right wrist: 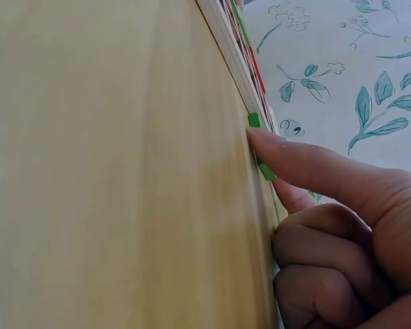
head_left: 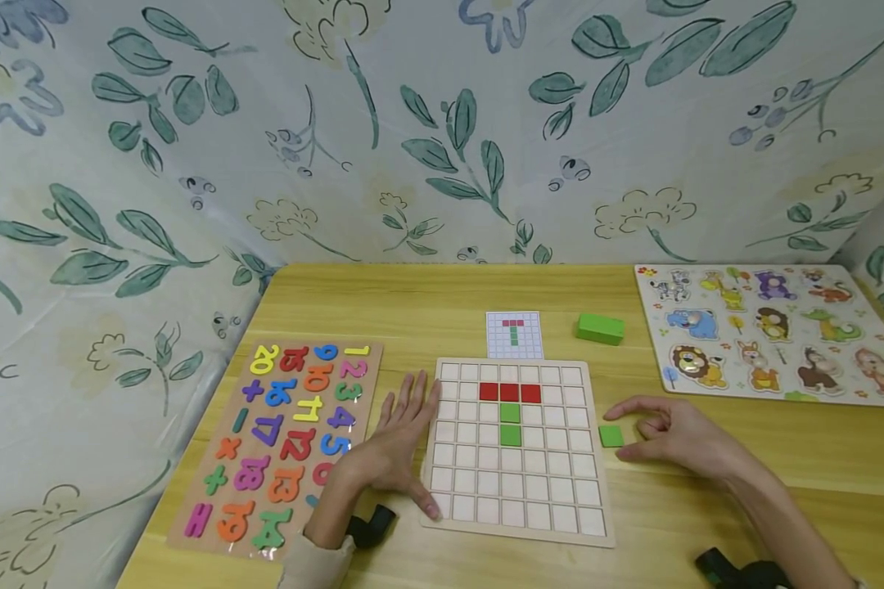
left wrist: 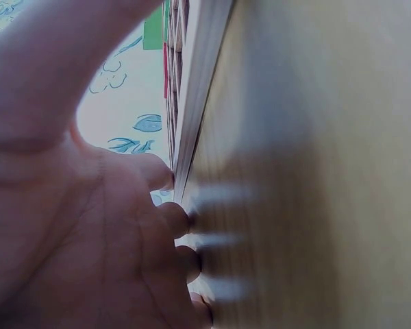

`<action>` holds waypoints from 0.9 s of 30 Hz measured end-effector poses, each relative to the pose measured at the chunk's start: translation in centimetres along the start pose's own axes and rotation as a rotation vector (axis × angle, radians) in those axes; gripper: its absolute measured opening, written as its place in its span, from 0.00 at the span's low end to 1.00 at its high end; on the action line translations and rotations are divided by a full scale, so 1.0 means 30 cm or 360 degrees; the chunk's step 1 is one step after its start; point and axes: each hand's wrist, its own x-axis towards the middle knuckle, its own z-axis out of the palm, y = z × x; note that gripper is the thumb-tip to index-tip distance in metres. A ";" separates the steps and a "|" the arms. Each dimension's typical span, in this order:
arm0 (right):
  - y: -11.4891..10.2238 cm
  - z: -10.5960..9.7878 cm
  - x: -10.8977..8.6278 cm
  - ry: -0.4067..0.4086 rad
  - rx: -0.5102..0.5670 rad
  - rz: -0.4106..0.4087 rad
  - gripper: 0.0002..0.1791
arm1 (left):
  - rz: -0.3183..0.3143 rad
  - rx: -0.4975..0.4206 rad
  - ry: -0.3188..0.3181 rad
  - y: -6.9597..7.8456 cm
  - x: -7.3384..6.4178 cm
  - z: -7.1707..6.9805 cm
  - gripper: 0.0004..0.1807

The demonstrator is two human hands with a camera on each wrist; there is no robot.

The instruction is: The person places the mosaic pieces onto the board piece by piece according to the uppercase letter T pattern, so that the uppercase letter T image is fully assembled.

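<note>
A wooden grid board lies flat on the table. Three red tiles form a row in its second row of cells, and two green tiles run down below the middle one. With fingers spread, my left hand rests along the board's left edge, the thumb at the lower left corner. My right hand holds a loose green tile between thumb and forefinger, just right of the board. In the right wrist view the thumb touches this green tile near the table surface; the other fingers are curled.
A small card printed with a red and green T stands behind the board. A green block is to its right. The number puzzle lies left, partly behind my left arm; an animal puzzle lies at the back right.
</note>
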 end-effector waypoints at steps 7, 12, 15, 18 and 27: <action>-0.002 0.005 0.004 -0.0024 0.0008 -0.0030 0.31 | -0.0001 0.0003 0.0001 0.001 -0.001 -0.001 0.91; -0.002 0.003 0.003 -0.0008 0.0000 -0.0003 0.31 | 0.0002 -0.0001 -0.0002 0.001 -0.003 -0.003 0.91; -0.003 0.003 0.003 -0.0006 -0.0007 0.0009 0.30 | 0.0006 -0.0007 -0.0003 0.001 -0.003 -0.004 0.90; -0.003 0.004 0.003 -0.0003 -0.0015 0.0009 0.29 | 0.0005 -0.0009 -0.0001 0.002 -0.003 -0.004 0.90; -0.005 0.010 0.003 0.0030 -0.0078 0.0001 0.28 | -0.0011 -0.0010 -0.0004 0.004 -0.002 -0.005 0.90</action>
